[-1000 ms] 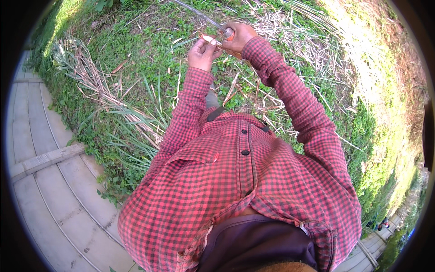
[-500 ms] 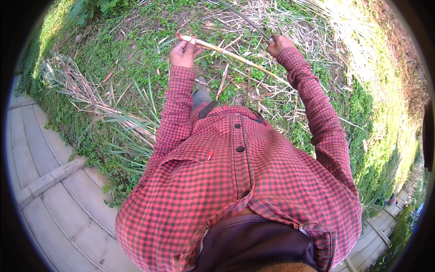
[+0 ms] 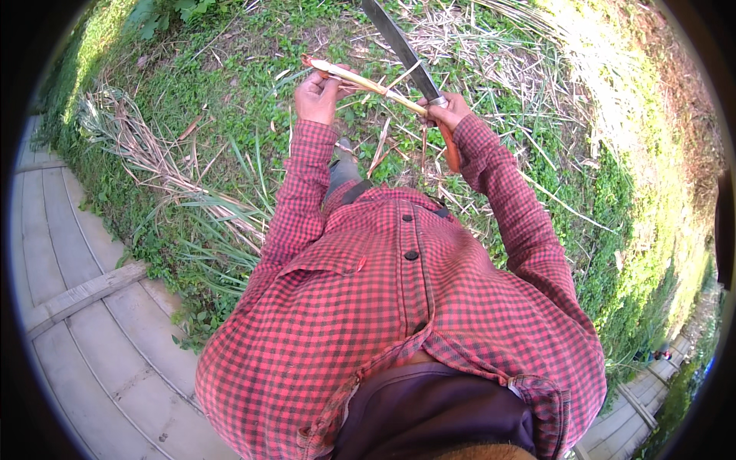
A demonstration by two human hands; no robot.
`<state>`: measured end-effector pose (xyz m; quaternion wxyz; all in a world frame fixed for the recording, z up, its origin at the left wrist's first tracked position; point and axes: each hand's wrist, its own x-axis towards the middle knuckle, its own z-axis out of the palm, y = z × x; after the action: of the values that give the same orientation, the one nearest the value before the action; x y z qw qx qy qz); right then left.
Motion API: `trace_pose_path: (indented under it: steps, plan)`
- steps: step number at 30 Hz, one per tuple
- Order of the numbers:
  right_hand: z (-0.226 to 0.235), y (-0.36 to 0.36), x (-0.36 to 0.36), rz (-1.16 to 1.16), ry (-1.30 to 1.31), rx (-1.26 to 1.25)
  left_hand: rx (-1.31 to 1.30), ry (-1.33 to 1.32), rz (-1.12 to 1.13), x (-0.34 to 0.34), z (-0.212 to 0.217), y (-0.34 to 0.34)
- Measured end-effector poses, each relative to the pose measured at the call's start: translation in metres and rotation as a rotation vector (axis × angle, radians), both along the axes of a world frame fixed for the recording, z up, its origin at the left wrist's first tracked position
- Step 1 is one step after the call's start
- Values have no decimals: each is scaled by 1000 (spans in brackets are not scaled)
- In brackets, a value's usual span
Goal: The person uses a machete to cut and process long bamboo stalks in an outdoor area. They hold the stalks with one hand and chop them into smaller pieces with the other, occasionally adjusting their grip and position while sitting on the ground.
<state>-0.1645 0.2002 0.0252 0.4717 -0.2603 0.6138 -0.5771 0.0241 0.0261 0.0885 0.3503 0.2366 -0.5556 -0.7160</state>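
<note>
Stalk and long knife held over a grassy bank

The grass bank (image 3: 230, 115) lies beyond a paved path (image 3: 84, 307); right hand (image 3: 447, 112), fingers curled tight, grips a long knife (image 3: 399, 46) pointing away; left hand (image 3: 316, 96) pinches a pale stalk (image 3: 360, 81) that reaches across to the right hand.

Grass (image 3: 230, 100), dry cut stalks (image 3: 146, 157) (bundled), concrete path (image 3: 84, 337).

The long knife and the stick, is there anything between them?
Nothing visible. The long dark metal knife blade, gripped by its brown handle in the right hand, lies right across the thin pale stalk that the left hand holds at its other end. Only grass lies below.
</note>
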Motion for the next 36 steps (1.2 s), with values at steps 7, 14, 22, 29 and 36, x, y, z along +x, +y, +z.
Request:
trace_pose_path:
  steps: [7, 14, 22, 29, 36]
  plan:
    - [21, 9, -6, -34, -131, -75, -24, 172, 33, -5, 5, 6]
    - [30, 16, -6, -41, -114, -48, -260, 29, 111, -11, 17, 1]
    - [39, 21, -5, -60, -138, -41, -314, 165, 166, -17, 7, 1]
    - [62, 36, -11, 66, -143, -110, -233, 559, 45, -29, 5, 16]
    - [86, 40, -16, 15, -130, -167, 372, 882, -64, -57, 22, 32]
